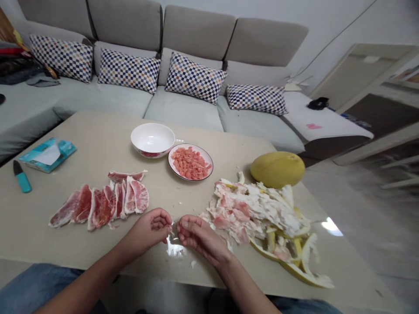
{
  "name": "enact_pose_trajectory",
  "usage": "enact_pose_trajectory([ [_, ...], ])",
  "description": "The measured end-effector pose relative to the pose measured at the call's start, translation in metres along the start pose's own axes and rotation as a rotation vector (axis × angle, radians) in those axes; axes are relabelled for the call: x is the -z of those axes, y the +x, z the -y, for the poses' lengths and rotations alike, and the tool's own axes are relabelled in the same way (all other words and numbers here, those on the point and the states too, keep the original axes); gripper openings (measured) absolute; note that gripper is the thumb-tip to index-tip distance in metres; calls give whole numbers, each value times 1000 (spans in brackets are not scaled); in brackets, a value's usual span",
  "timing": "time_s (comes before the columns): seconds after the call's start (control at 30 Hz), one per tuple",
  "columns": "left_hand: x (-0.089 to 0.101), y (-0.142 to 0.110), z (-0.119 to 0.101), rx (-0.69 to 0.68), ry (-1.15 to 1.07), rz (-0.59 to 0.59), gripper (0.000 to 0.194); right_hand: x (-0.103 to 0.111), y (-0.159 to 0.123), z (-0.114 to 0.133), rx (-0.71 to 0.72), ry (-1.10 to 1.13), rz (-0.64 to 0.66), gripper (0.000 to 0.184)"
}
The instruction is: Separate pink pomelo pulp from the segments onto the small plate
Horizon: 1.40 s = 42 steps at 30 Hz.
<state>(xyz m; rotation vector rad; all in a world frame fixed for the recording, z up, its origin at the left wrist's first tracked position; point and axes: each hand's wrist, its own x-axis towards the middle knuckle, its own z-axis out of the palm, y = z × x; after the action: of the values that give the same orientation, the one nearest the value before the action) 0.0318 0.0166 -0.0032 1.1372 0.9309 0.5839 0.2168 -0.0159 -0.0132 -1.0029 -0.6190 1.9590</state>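
My left hand point(151, 230) and my right hand point(196, 237) meet over the near edge of the beige table point(98, 139), fingers curled and pinched together on a small pale scrap between them that I cannot make out. A row of pink pomelo segments point(101, 203) lies left of my hands. A heap of white pith and yellow peel point(262, 218) lies to the right, close to my right hand. Farther back stand a plate of peeled pink pulp point(190, 162) and a white bowl point(152, 139).
A whole yellow pomelo point(277, 169) sits at the table's right edge. A teal tissue pack point(47, 153) and a teal-handled knife point(21, 176) lie far left. A grey sofa point(183, 104) with checkered cushions stands behind the table.
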Motion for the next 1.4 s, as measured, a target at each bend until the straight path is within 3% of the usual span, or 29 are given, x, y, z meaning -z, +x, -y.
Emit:
enact_pose_trajectory([
  [0.13,2,1,0,2,0,-17,16,3,-3,2,-13,156,-33,28],
  [0.37,1,-2,-4,90,-101,-74,29,10,2,8,-4,200,-5,28],
  [0.7,2,-9,-13,51,-84,-116,26,8,34,59,268,-231,-213,35],
  [0.93,4,-4,-6,119,-472,-190,31,32,99,133,562,-582,-470,25],
  [1.07,9,-3,-3,92,-443,-170,39,35,102,155,651,-695,-532,28],
  [1.2,7,0,2,11,-315,-128,49,27,71,136,671,-790,-504,34],
  [1.4,-7,0,7,-91,-107,-194,40,-6,5,53,465,-910,-274,22],
])
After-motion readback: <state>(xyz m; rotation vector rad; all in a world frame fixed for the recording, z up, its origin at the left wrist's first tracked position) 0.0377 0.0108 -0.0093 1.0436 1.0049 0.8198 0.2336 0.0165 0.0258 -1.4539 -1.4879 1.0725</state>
